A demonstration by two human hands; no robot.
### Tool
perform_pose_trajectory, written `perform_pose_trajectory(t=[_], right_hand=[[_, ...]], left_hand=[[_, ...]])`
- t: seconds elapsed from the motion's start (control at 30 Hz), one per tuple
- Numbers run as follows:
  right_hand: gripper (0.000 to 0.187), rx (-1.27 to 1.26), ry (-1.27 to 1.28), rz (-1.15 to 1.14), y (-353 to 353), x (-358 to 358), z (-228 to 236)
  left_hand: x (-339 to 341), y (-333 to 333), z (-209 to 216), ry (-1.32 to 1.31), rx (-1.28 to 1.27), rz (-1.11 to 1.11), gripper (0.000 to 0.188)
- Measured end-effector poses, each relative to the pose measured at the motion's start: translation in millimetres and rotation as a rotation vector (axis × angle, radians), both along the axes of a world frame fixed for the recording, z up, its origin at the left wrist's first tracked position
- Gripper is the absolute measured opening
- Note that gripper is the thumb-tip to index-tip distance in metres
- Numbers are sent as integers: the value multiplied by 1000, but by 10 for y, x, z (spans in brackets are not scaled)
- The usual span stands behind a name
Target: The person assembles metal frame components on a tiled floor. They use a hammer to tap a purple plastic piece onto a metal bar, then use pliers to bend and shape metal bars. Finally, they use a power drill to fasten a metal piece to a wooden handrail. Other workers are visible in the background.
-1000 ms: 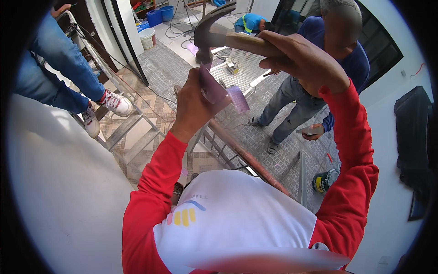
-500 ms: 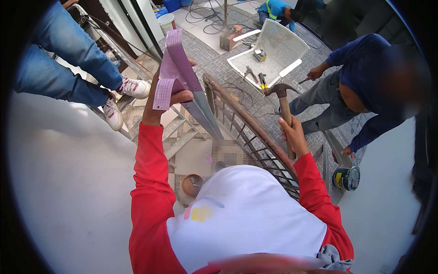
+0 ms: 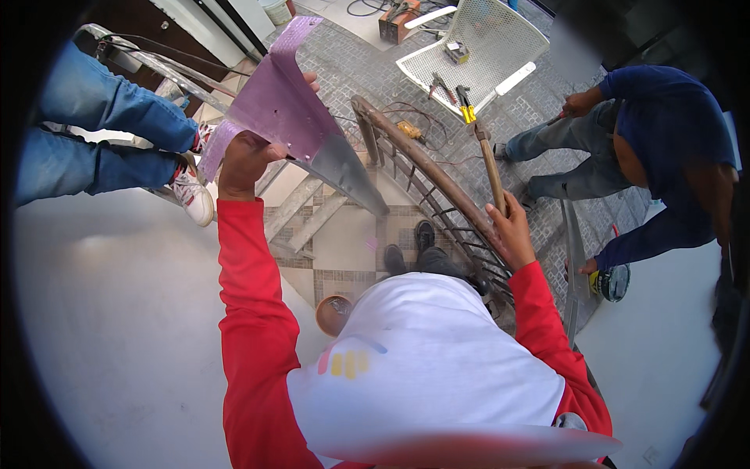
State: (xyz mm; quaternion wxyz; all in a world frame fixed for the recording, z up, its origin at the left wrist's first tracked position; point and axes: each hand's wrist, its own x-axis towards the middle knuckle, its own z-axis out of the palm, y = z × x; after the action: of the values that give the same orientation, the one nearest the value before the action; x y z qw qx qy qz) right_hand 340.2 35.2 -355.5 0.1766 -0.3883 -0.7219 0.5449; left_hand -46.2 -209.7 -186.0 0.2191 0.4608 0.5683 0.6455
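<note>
My left hand [image 3: 248, 162] grips a long bent sheet-metal channel [image 3: 285, 105], whose upper end has purple film and flanges with rows of small holes. Its bare grey length tapers down toward the floor; fingertips show past its far edge. In my right hand [image 3: 513, 234] is a claw hammer [image 3: 491, 166], held low on its wooden handle with the head pointing up and away from me. The hammer head appears nearly end-on, apart from the channel.
A rusty metal railing [image 3: 426, 184] runs between my hands. Beyond it, a white mesh chair [image 3: 492, 43] carries pliers [image 3: 466, 105]. At left, a person in jeans [image 3: 117, 102] is by a ladder [image 3: 148, 59]; at right, a co-worker in blue [image 3: 664, 109] bends. An orange bucket [image 3: 333, 314] stands below.
The channel has turned to show its broad purple face, its top tilting left. The hammer has rotated and dropped slightly. My view has shifted, bringing my shoes into sight.
</note>
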Motion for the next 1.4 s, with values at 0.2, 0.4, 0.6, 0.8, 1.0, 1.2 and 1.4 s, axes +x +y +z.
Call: perform_pose_trajectory(t=[0.2, 0.4, 0.6, 0.8, 1.0, 1.2, 1.4], right_hand=[[51, -306, 7, -110, 703, -505, -782], [45, -137, -37, -148, 2129, -1611, -2359], [41, -247, -314, -231, 3609, -2540, -3980], [45, 193, -164, -153, 4453, -3335, -4777], [78, -465, 198, -365, 4939, -3935, -4865], [82, -513, 110, -324, 4984, -3975, -5223], [68, -220, -241, -313, 4673, -3351, -5745]], left_hand=[[-86, 98, -25, -66, -16, 53, 115], [-247, 352, -97, -62, -64, 309, 127], [-377, 645, -67, 51, -71, 663, 136], [-538, 492, -75, 266, -200, 842, 121], [-517, 538, 88, 798, -648, 955, 74], [-535, 584, -45, 1139, -786, 1077, 61], [-616, 330, -238, 656, -495, 1029, 93]])
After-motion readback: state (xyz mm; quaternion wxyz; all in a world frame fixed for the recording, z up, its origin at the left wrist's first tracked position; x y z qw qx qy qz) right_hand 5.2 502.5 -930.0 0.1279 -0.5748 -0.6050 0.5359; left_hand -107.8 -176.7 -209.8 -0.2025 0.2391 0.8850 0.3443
